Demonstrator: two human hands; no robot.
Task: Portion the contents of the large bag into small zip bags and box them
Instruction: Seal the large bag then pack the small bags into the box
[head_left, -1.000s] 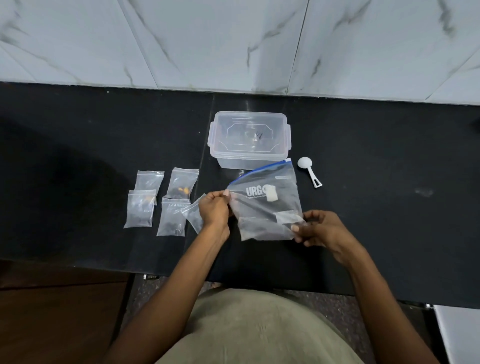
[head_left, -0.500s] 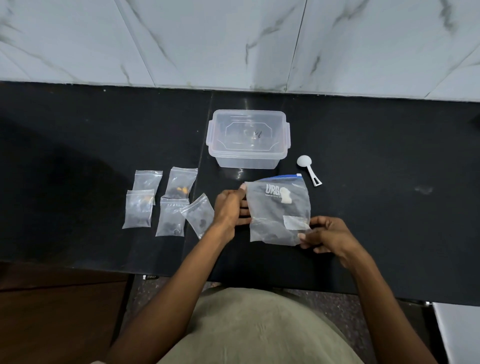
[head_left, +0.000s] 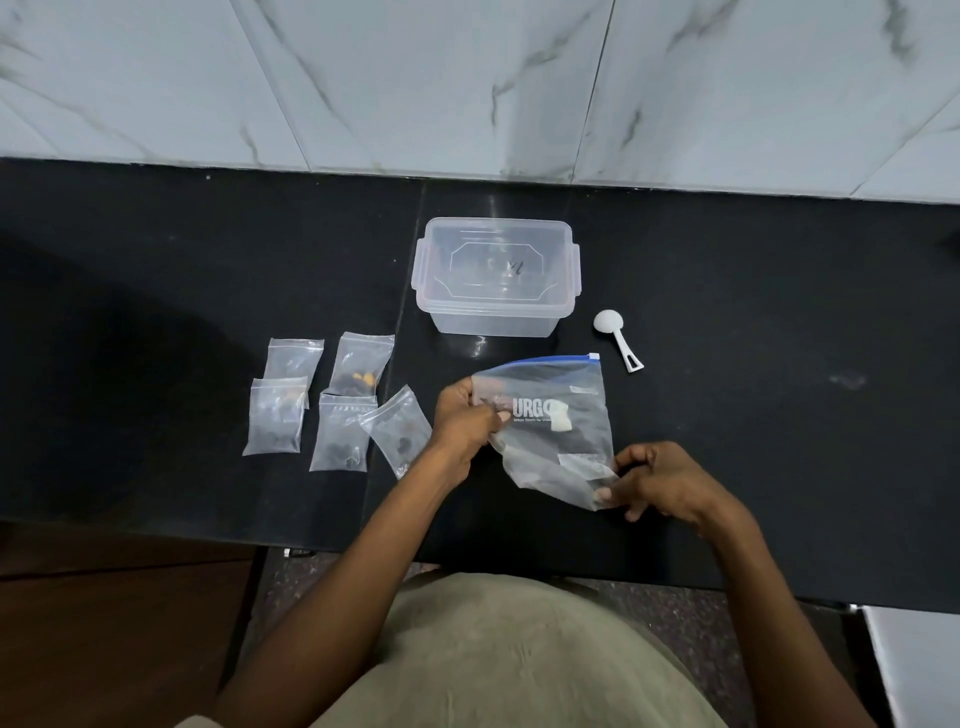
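The large clear zip bag (head_left: 550, 421), with a blue zip strip and white lettering, lies tilted on the black counter in front of me. My left hand (head_left: 465, 418) grips its left edge, fingers curled onto the plastic. My right hand (head_left: 657, 480) pinches its lower right corner. Several small zip bags (head_left: 337, 405) lie to the left of my left hand, each holding a few dark or orange bits. The clear plastic box (head_left: 496, 275) stands behind the large bag with its lid on. A white scoop (head_left: 618, 340) rests to the right of the box.
The black counter (head_left: 779, 364) runs left to right, backed by a white marble wall (head_left: 467, 88). Its near edge lies just under my forearms. A brown wooden surface (head_left: 104, 623) sits lower left, and a white object (head_left: 914, 670) lower right.
The large bag has been turned and laid more open across the counter, its blue zip edge now at the top. My left hand has taken hold of the bag's left edge.
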